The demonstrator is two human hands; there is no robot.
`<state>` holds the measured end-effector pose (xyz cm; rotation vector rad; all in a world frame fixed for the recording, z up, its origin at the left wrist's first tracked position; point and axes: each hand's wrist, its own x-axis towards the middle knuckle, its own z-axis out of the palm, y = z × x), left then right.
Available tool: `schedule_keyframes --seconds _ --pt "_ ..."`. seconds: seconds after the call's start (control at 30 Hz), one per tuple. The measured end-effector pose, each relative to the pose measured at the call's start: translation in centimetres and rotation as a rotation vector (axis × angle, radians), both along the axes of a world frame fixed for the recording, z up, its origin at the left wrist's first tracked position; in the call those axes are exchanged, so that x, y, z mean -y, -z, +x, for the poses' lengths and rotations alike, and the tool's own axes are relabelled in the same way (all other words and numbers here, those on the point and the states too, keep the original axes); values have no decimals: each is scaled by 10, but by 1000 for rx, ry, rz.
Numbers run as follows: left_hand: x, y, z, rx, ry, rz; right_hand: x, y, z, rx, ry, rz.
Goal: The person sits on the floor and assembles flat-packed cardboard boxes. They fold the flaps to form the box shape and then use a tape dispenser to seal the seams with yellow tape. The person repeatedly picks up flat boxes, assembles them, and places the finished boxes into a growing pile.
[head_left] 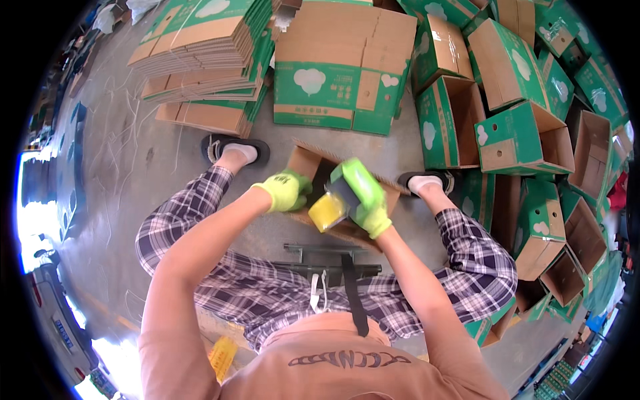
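Between my feet stands a small brown cardboard box [303, 161], with its dark inside partly in sight. My left hand [285, 191], in a yellow-green glove, grips the box at its left side, fingers curled over the edge. In my gloved right hand [374, 217] is a green tape dispenser [360, 181] with a yellow roll of tape, held tilted over the right part of the box. The dispenser and hand hide much of that side. Whether the tape touches the cardboard I cannot tell.
Flattened green-and-brown cartons [200, 60] lie in tied stacks at the far left. More flat cartons [317, 93] lie straight ahead. Several made-up boxes [513, 143] are piled along the right. Loose string [120, 127] trails over the grey floor at left.
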<state>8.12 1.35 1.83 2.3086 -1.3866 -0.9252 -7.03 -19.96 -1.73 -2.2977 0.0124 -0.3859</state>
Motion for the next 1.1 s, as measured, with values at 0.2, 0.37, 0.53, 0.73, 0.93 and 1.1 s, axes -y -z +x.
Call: schedule_keyframes --seconds 0.2,0.37,0.53,0.73,0.93,1.1 --pt "-29 -55 -37 155 46 -106 8 7 33 -778 -12 363" --pt "7 -4 -26 394 -200 2 49 -3 40 -208 24 1438" --pt "11 33 -46 76 -887 -311 96 -4 20 -417 451 723" --pt "28 33 12 -182 -743 -318 23 66 -41 -89 533 77" --pt "54 3 51 -207 -585 -237 36 -11 -1 -16 540 321" --pt "35 26 50 -37 -492 -349 17 -72 -14 63 241 -163"
